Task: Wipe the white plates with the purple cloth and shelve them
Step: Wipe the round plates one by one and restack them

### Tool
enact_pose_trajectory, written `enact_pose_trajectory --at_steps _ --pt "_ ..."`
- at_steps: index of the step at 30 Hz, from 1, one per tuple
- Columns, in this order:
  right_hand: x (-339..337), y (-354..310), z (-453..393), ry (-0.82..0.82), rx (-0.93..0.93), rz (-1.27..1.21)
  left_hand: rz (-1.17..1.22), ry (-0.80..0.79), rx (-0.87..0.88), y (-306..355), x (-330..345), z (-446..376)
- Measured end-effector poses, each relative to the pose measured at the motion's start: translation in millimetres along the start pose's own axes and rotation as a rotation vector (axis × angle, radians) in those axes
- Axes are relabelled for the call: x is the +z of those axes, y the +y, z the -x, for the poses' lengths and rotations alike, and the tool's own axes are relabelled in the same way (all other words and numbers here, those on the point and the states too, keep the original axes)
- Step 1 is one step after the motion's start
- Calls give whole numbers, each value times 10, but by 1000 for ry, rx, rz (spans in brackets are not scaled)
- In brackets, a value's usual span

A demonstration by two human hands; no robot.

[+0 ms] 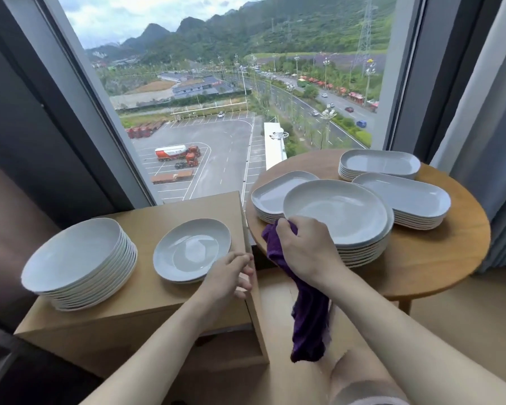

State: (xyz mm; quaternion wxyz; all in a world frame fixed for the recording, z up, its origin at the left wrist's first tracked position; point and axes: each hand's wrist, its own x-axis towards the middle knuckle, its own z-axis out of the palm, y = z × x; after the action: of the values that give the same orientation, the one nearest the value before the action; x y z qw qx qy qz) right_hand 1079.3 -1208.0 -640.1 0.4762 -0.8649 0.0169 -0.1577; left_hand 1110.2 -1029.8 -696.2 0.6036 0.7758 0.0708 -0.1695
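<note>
**Inspection: between plates, cloth in hand at the round stack**

From my remote seat I take the top plate (335, 213) of the round stack as landmark. My right hand (303, 247) sits at its near rim, fingers curled tight round a bunch of the purple cloth (310, 325); the rest of the cloth hangs down below that rim, clear of the bench (438, 270). Whether the fingers touch the rim itself I cannot tell.

My left hand (230, 276) is to the left of the landmark, at the near right corner of the wooden shelf unit (170, 299). Its fingers are loosely bent and hold nothing; the tips lie just beside the small plate pile (192, 249) on the unit's top.

Further left of the landmark, on the same unit, stands a tall plate stack (79, 263). Behind the landmark and touching it is an oblong dish stack (275, 197); two more oblong stacks (403, 200) lie behind and to the right.

Judgement: one plate looks freshly set down on the left, and the next wipe is about to start. The next move calls for the free left hand to cross over and steady or lift the top plate while the cloth works its face. The stack overhangs its neighbour, so a level lift seems prudent.
</note>
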Motion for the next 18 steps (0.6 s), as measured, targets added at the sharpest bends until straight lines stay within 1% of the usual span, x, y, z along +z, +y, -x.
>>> enact_pose_trajectory --at_steps 2,3,7,9,13,15,18 --pt "130 28 64 -30 -22 -28 -24 -1 -8 -205 -284 125" --pt "202 39 100 -44 -35 -40 -51 29 -20 -307 -432 178" --pt "513 -4 178 -112 -76 -82 -75 276 -97 -543 -962 230" --pt "676 -75 174 -144 -85 -105 -9 339 -156 -620 -1132 163" --pt "932 -158 218 -166 -79 -161 135 344 -329 -693 -1289 -99" --pt "1004 -132 279 -193 -69 -162 146 348 -340 -706 -1306 -230" --pt "1015 7 379 -262 -57 -138 96 367 -315 -703 -1303 -370"
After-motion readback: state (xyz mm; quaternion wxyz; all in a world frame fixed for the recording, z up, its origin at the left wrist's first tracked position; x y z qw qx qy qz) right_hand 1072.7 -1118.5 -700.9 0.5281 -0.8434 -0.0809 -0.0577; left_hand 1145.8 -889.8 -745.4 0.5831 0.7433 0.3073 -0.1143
